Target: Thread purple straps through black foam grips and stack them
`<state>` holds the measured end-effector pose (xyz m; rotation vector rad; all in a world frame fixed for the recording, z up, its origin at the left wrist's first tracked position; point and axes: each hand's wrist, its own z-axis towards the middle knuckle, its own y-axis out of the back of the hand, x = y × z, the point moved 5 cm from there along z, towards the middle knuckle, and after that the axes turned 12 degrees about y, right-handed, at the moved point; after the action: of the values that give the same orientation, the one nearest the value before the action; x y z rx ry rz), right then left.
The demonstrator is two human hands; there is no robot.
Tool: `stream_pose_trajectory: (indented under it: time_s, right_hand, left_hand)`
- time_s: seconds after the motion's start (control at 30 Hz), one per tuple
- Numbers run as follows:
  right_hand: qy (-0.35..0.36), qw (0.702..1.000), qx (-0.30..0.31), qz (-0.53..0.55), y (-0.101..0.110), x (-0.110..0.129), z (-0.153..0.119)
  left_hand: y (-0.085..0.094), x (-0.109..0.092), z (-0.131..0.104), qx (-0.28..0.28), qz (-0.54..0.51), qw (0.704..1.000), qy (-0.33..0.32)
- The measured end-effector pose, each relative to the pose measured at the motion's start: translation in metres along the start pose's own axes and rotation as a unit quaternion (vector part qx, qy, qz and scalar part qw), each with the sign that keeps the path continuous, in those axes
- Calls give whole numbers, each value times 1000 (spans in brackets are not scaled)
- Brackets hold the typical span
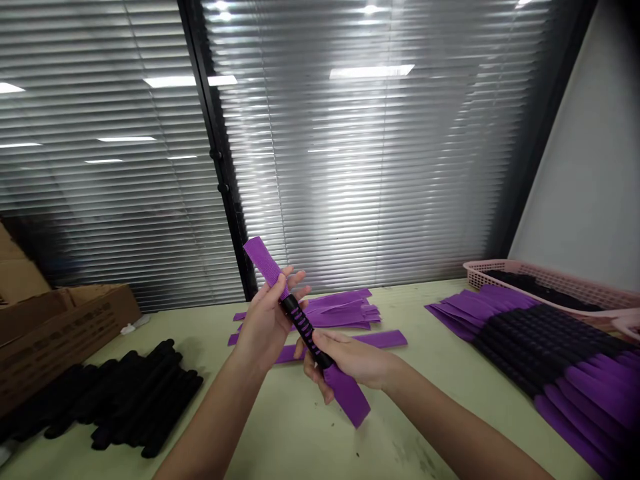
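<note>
Held above the table centre, the purple strap runs from 11 to 5 o'clock through a black sleeve; left hand loosely closed on its upper part, right hand pinching the lower end; judgement: keep strap flat and taut while centring the sleeve.

The long purple woven cloth strap looks rough and matt, and the black ribbed plastic sleeve around its middle shines a little. The pale green table top is smooth and dull. The pink plastic mesh basket looks hard, and the brown cardboard box looks papery and matt.
</note>
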<state>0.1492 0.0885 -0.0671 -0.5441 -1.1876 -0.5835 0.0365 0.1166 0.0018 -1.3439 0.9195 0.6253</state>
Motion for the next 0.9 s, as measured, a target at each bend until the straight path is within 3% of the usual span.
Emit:
stream_pose_trajectory:
  time_s: [0.23, 0.47, 0.67, 0.77, 0.9]
  right_hand:
    - [-25, 998, -56, -34, 10, 2, 0]
    - [38, 985, -71, -150, 15, 6, 2]
    - [47, 964, -77, -252, 9, 20, -4]
    - [57, 967, -90, -233, 11, 26, -5]
    - [48, 989, -82, -113, 12, 28, -5]
  left_hand:
    - [4, -2, 4, -16, -7, 1000, -8]
    - [8, -3, 9, -9, -15, 999, -33]
    - [12, -7, 8, -42, -6, 997, -70]
    - [9, -11, 5, -6, 6, 996, -85]
    - [5, -15, 5, 80, 28, 994, -63]
